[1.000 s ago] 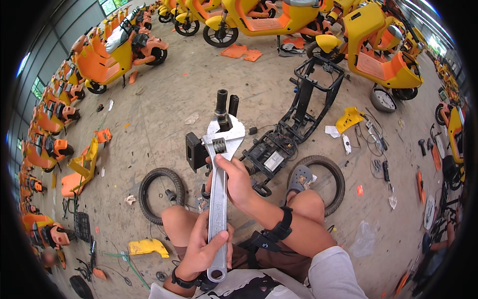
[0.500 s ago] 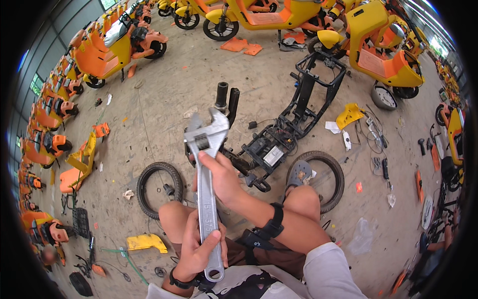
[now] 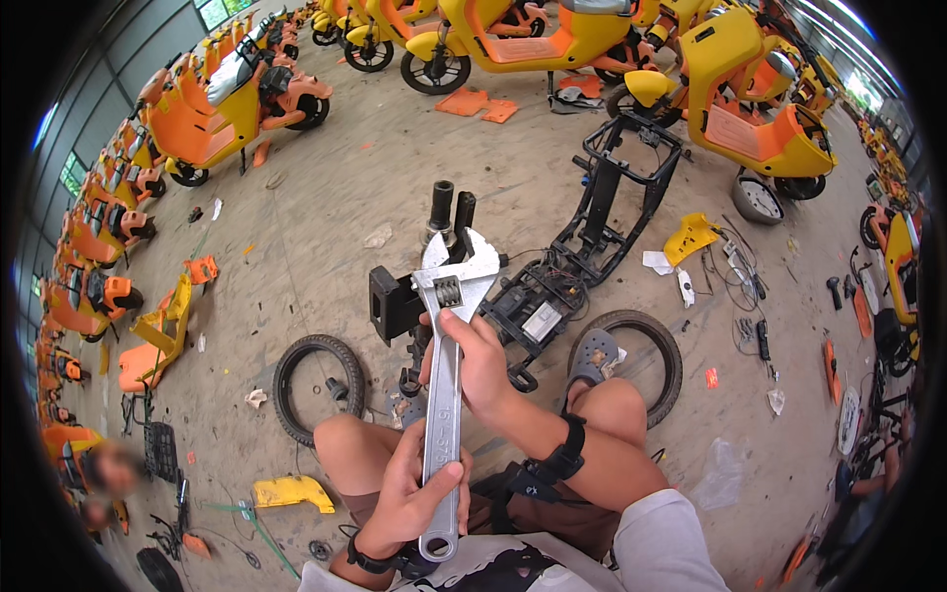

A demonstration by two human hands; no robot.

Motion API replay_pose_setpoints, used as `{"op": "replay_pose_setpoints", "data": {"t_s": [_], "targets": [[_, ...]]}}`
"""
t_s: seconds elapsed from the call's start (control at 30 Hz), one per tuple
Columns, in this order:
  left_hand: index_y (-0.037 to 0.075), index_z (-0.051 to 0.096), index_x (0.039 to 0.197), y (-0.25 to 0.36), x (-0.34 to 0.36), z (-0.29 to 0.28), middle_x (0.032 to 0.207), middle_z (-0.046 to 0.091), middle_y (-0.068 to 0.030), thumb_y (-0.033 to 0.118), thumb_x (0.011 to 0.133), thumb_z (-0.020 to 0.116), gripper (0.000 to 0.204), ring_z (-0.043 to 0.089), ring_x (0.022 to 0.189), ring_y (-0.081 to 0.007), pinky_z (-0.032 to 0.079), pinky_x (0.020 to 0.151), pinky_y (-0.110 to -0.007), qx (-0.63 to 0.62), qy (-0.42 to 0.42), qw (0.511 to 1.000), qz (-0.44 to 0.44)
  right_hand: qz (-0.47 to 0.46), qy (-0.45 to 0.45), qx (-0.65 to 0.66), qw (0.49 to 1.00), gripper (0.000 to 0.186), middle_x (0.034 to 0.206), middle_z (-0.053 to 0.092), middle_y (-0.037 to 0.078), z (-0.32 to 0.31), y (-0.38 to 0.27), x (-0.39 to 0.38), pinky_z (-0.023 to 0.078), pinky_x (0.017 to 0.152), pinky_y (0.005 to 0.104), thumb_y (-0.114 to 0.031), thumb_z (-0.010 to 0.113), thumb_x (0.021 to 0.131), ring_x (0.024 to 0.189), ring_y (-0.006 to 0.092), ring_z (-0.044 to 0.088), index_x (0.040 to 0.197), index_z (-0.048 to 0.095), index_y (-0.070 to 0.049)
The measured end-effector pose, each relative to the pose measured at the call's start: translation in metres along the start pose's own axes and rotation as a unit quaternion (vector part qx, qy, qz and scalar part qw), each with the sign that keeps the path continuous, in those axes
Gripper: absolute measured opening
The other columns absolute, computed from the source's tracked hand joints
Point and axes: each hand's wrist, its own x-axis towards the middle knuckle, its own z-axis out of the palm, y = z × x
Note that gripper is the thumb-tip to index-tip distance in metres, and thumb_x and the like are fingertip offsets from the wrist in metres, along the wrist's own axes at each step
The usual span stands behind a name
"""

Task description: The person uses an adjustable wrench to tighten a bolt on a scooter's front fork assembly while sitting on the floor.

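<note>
A large silver adjustable wrench (image 3: pixel 441 385) stands lengthwise in front of me. My left hand (image 3: pixel 419 493) grips its lower handle, while my right hand (image 3: pixel 478 370) holds it just below the adjusting screw, thumb on top. The jaws are at a black upright tube (image 3: pixel 441 205) with a metal nut near its base; whether they enclose the nut I cannot tell. A black block-shaped bracket (image 3: pixel 385 306) is left of the wrench head, and more black metal is hidden behind it.
A stripped black scooter frame (image 3: pixel 641 207) lies ahead-right. Two tyres (image 3: pixel 291 400) (image 3: pixel 669 365) flank my legs. Yellow-orange scooters (image 3: pixel 488 44) (image 3: pixel 192 123) line the back and sides; loose panels (image 3: pixel 691 237), cables and scraps litter the floor. A person's arm (image 3: pixel 873 483) shows at the far right.
Half a second ago the wrench head was further left, off the tube; both hands have since shifted it right, back against the tube.
</note>
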Motion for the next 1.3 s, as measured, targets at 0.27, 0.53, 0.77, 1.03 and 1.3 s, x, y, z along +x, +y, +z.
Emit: {"op": "replay_pose_setpoints", "data": {"t_s": [0.27, 0.53, 0.77, 1.03, 1.3], "targets": [[-0.002, 0.023, 0.125, -0.010, 0.005, 0.016, 0.086, 0.047, -0.0174, 0.006, 0.093, 0.053, 0.045, 0.057, 0.047, -0.0229, 0.053, 0.039, -0.035, -0.035, 0.030, 0.999, 0.016, 0.030, -0.015, -0.007, 0.999, 0.036, 0.055, 0.058, 0.013, -0.002, -0.009, 0.005, 0.039, 0.040, 0.0264, -0.031, 0.043, 0.097, 0.043, 0.0185, 0.055, 0.104, 0.056, 0.001], [-0.002, 0.023, 0.127, -0.009, 0.006, 0.020, 0.087, 0.046, -0.0179, 0.006, 0.093, 0.052, 0.045, 0.057, 0.047, -0.0234, 0.053, 0.039, -0.035, -0.046, 0.026, 0.998, 0.020, 0.035, -0.028, -0.015, 0.999, 0.035, 0.055, 0.057, 0.012, -0.004, -0.012, 0.005, 0.039, 0.040, 0.0262, -0.032, 0.042, 0.097, 0.042, 0.0170, 0.054, 0.104, 0.055, 0.000], [-0.004, 0.023, 0.126, -0.010, 0.005, 0.019, 0.087, 0.047, -0.0188, 0.007, 0.093, 0.053, 0.046, 0.057, 0.046, -0.0239, 0.052, 0.038, -0.035, -0.046, 0.036, 0.998, 0.018, 0.035, -0.024, -0.012, 0.999, 0.034, 0.054, 0.056, 0.011, -0.003, -0.009, 0.005, 0.040, 0.041, 0.0268, -0.031, 0.043, 0.097, 0.042, 0.0174, 0.054, 0.103, 0.055, 0.000], [-0.005, 0.025, 0.124, -0.009, 0.004, 0.022, 0.084, 0.048, -0.0182, 0.007, 0.092, 0.053, 0.045, 0.057, 0.045, -0.0236, 0.052, 0.036, -0.034, -0.043, 0.051, 0.998, 0.015, 0.030, -0.023, 0.004, 0.999, 0.034, 0.054, 0.055, 0.010, -0.004, -0.005, 0.005, 0.042, 0.042, 0.0283, -0.031, 0.046, 0.096, 0.043, 0.0182, 0.054, 0.101, 0.055, 0.001], [0.001, 0.020, 0.133, -0.013, 0.004, 0.018, 0.084, 0.051, -0.0148, 0.011, 0.095, 0.053, 0.052, 0.058, 0.048, -0.0196, 0.052, 0.039, -0.032, -0.042, 0.032, 0.999, 0.010, 0.029, -0.026, 0.011, 0.999, 0.032, 0.054, 0.055, 0.009, -0.006, -0.006, 0.005, 0.043, 0.043, 0.0289, -0.031, 0.046, 0.096, 0.043, 0.0181, 0.054, 0.101, 0.055, 0.000]]}}
